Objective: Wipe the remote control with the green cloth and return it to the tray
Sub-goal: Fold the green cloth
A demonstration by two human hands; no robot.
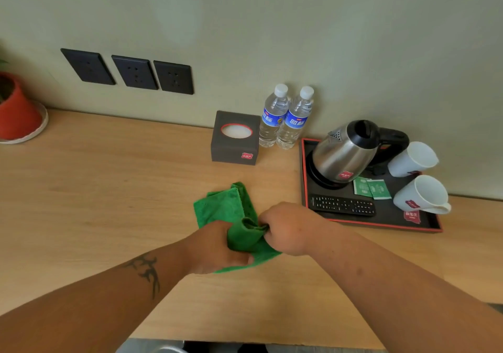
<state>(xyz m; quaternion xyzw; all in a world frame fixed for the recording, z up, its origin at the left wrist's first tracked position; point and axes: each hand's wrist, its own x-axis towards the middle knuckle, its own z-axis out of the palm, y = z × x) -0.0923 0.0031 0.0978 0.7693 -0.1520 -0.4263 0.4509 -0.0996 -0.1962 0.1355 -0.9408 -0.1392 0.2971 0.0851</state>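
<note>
The green cloth (227, 205) lies bunched on the wooden desk, partly lifted at its near end. My left hand (215, 249) grips its near left part, and my right hand (288, 227) pinches its right edge. The black remote control (343, 205) lies flat along the front of the black red-rimmed tray (381, 223), to the right of my right hand and apart from it. Neither hand touches the remote.
On the tray stand a steel kettle (344, 155), two white cups (413, 159) (422, 193) and green sachets (372, 188). A dark tissue box (235, 139) and two water bottles (285, 118) sit by the wall. A red plant pot (16, 110) is far left. The desk's front edge (258, 343) is near.
</note>
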